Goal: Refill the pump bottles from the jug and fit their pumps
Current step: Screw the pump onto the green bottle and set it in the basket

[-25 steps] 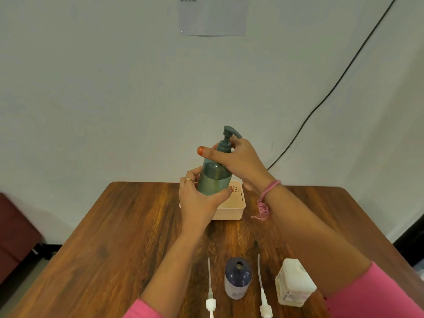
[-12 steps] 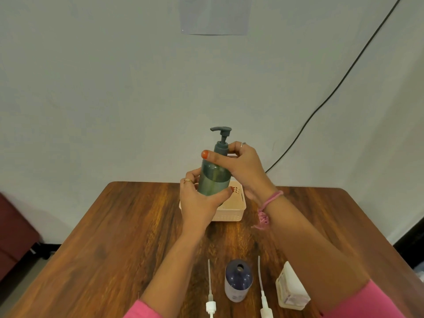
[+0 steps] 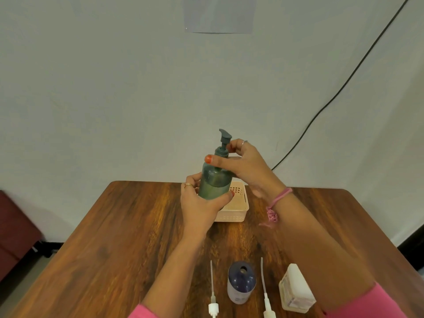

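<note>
A green pump bottle (image 3: 214,182) is held upright above the table. My left hand (image 3: 199,203) wraps its lower body. My right hand (image 3: 245,166) grips its neck and the collar of the green pump (image 3: 224,140) that sits on top, nozzle pointing left. Near the front edge stands an open dark blue bottle (image 3: 241,282) without a pump. Two white pumps with long tubes lie flat beside it, one to its left (image 3: 212,292) and one to its right (image 3: 265,290). A white jug (image 3: 296,289) stands to the right, partly behind my right forearm.
A small beige slotted basket (image 3: 237,207) sits on the brown wooden table (image 3: 128,230) behind my hands. A black cable (image 3: 344,81) runs down the white wall. A dark red seat (image 3: 13,228) is at the left, beside the table.
The pump head has turned on the green bottle: its nozzle pointed right, then left. My right hand has shifted its grip on the collar. The left hand has held the bottle still.
</note>
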Tool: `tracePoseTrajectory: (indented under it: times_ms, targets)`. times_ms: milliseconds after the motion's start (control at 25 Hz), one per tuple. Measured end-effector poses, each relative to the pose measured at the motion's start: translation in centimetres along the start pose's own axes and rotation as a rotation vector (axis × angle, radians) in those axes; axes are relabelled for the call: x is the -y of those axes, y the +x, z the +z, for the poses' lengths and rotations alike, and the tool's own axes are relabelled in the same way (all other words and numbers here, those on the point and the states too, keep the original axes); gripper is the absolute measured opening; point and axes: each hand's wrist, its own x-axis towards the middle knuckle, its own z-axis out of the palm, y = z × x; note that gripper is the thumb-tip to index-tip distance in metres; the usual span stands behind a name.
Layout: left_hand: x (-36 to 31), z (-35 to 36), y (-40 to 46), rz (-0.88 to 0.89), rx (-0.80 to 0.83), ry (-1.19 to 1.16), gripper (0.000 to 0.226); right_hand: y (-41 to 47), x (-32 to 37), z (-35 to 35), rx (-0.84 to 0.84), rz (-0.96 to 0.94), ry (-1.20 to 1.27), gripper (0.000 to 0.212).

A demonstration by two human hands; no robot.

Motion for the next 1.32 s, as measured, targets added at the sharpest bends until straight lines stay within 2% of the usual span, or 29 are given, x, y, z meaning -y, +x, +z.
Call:
tracePoseTrajectory:
  times_ms: [80,160,240,320,360,400,480,560,640,720,840,920,960,1040,1160,1240,1320]
  targets:
    - [0.2,-0.1,0.1,-0.002,0.004,-0.004,0.072,0.2,0.2,-1.3,0.194,0.031,0.040,0.052]
    - [0.1,-0.2,0.2,0.005,0.002,0.001,0.073,0.1,0.4,-2.0,0.266,0.032,0.123,0.040]
    - [0.0,-0.2,0.3,0.008,0.005,0.014,0.074,0.1,0.3,-1.0,0.115,0.027,0.084,0.036]
    - [0.1,-0.2,0.1,0.010,0.011,0.027,0.074,0.2,-0.3,0.7,-0.063,0.008,-0.023,0.046]
    - [0.2,-0.2,0.1,0.010,0.014,0.030,0.073,0.3,-0.7,1.0,-0.071,-0.003,-0.052,0.048]
    - [0.2,-0.3,0.0,0.004,0.018,0.027,0.072,0.5,-0.9,0.8,-0.010,-0.006,-0.041,0.046]
    - [0.4,-0.5,0.2,-0.013,0.030,0.013,0.071,0.4,-0.6,-0.5,0.223,0.028,0.076,0.037]
    - [0.6,-0.6,0.3,-0.022,0.048,0.012,0.072,0.1,-0.2,-1.3,0.317,0.032,0.116,0.032]
    - [0.8,-0.7,0.5,-0.033,0.055,0.006,0.074,-0.1,-0.3,-0.5,0.193,-0.017,0.100,0.028]
    - [1.0,-0.8,0.7,-0.041,0.045,-0.013,0.075,-0.3,-0.5,1.2,-0.036,-0.073,0.028,0.027]
    - [1.0,-0.8,0.9,-0.042,0.034,-0.045,0.075,-0.7,-1.1,3.4,-0.367,-0.183,-0.324,0.032]
    - [0.8,-0.9,0.8,-0.053,0.047,-0.083,0.071,-0.6,-1.3,4.6,-0.487,-0.245,-0.451,0.037]
    - [0.7,-1.0,0.8,-0.064,0.057,-0.101,0.069,-0.5,-1.4,4.8,-0.487,-0.254,-0.463,0.040]
    - [0.7,-1.6,1.2,-0.066,0.087,-0.103,0.069,0.2,-1.4,4.0,-0.308,-0.211,-0.324,0.041]
    - [0.7,-3.0,1.9,-0.077,0.158,-0.091,0.073,1.1,-1.1,1.1,0.178,-0.093,0.056,0.031]
    - [0.6,-3.9,2.3,-0.076,0.251,-0.076,0.072,1.4,-1.1,0.2,0.317,-0.073,0.054,0.031]
    - [0.6,-4.3,2.5,-0.064,0.330,-0.054,0.067,1.5,-1.1,0.5,0.340,-0.091,-0.007,0.031]
